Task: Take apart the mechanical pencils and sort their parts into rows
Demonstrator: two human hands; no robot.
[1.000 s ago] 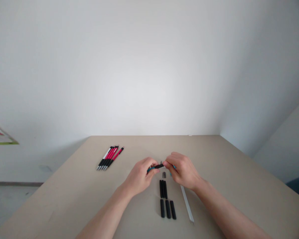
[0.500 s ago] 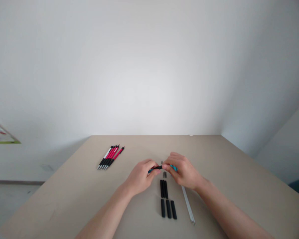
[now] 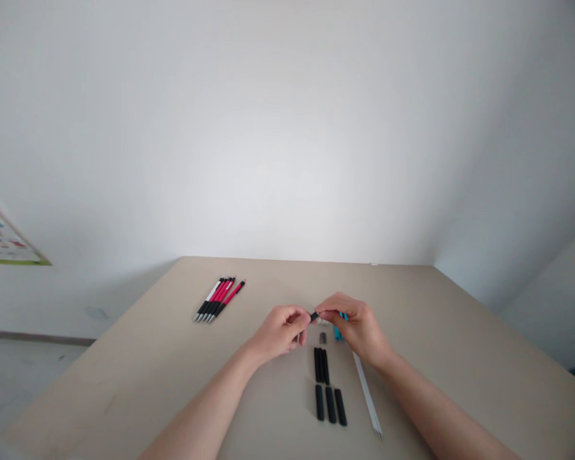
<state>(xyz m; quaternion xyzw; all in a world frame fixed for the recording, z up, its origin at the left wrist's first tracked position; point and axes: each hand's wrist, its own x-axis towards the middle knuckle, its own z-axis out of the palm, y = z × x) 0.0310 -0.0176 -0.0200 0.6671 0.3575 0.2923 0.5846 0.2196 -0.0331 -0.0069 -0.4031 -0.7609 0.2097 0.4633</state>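
Note:
Above the middle of the table, my left hand [image 3: 282, 329] is closed, its thumb and fingers pinching a small black pen part [image 3: 314, 316] that reaches across to the right. My right hand [image 3: 352, 324] pinches the other end of this part with thumb and forefinger. The rest of the part is hidden in my fingers. Bright blue pieces [image 3: 338, 332] show below my right hand, partly covered by it. Small metal pen tips [image 3: 322, 337] lie under the gap between my hands. Nearer me are three thin black tubes [image 3: 321, 365] and three thicker black grips [image 3: 330, 405].
Thin white refills [image 3: 367, 396] lie lengthwise beside my right forearm. At the far left of the beige table [image 3: 153, 358], several assembled pens [image 3: 219, 299] with red or white barrels rest side by side. A pale wall [image 3: 297, 160] borders the table's back edge.
My fingers have shifted along the black part, and its visible section now slants upward to the right. More blue shows beneath my right hand. The view has turned slightly.

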